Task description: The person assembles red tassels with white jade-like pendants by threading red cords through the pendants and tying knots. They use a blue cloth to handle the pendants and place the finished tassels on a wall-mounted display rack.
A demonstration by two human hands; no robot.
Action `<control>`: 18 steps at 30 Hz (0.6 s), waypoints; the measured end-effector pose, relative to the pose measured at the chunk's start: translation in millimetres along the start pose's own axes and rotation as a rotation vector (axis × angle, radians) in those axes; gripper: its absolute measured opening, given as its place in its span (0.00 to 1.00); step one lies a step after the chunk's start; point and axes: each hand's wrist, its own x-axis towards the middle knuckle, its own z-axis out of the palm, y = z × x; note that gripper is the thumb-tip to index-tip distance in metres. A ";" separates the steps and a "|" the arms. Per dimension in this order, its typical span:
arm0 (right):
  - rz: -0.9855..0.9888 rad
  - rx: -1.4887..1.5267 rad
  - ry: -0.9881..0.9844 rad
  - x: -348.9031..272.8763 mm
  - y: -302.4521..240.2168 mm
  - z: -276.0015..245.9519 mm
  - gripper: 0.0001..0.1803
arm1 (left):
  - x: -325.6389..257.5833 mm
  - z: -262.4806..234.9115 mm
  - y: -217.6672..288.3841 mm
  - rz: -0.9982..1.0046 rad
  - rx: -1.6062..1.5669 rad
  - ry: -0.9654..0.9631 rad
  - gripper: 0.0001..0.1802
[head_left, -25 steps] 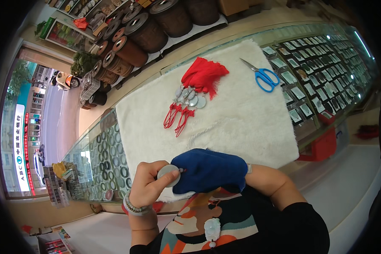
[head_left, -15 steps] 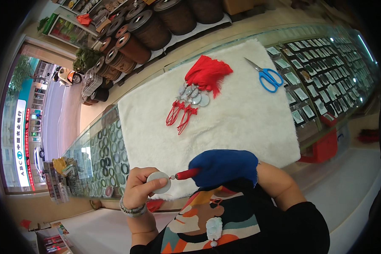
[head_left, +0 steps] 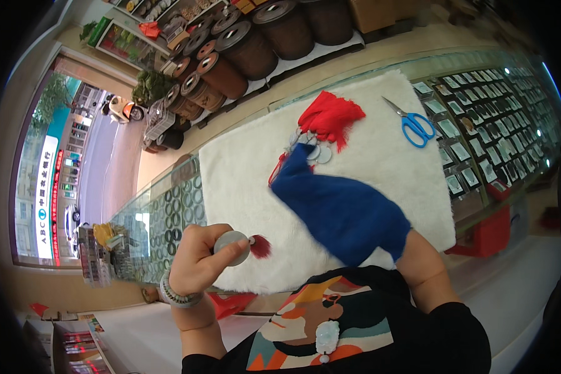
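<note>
My left hand (head_left: pixel 196 258) pinches a pale grey-white round disc pendant (head_left: pixel 231 249) between thumb and fingers, above the near left part of a white furry mat (head_left: pixel 243 193). From the disc's right side a bead and a short dark-red tassel (head_left: pixel 261 247) stick out, blurred. A blue cloth (head_left: pixel 343 212) covers my right hand and hides its fingers; only the wrist (head_left: pixel 414 249) shows. The cloth's far end overlaps a bunch of similar grey discs (head_left: pixel 324 154). Their bright red tassels (head_left: pixel 333 117) lie fanned beyond, and some red cord loops (head_left: pixel 278 168) show beside the cloth.
Blue-handled scissors (head_left: pixel 416 129) lie at the mat's far right. Under the mat is a glass counter, with bangles (head_left: pixel 176 202) on the left and rows of small flat pieces (head_left: pixel 480 128) on the right. A red stool (head_left: pixel 489 230) stands at right; big brown jars (head_left: pixel 246 50) line the back.
The blue cloth has come off the tassel in my left hand and spread out, its end reaching up-left over the discs. The tassel now flares loose. The view has shifted slightly.
</note>
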 end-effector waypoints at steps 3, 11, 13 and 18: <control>-0.216 -0.335 -0.194 18.3 -9.0 16.8 0.22 | 7.0 6.9 13.0 0.057 0.123 -0.004 0.16; 0.194 -0.147 -0.356 16.8 -9.5 28.0 0.15 | 9.1 6.4 12.4 0.013 -0.094 -0.031 0.13; 0.266 -0.329 -0.384 10.2 3.0 12.6 0.17 | 4.0 -5.3 1.5 -0.081 -0.192 0.056 0.11; -0.472 -1.074 -0.509 -15.4 50.5 -26.5 0.20 | 4.0 -48.2 -38.7 0.160 -0.744 0.186 0.12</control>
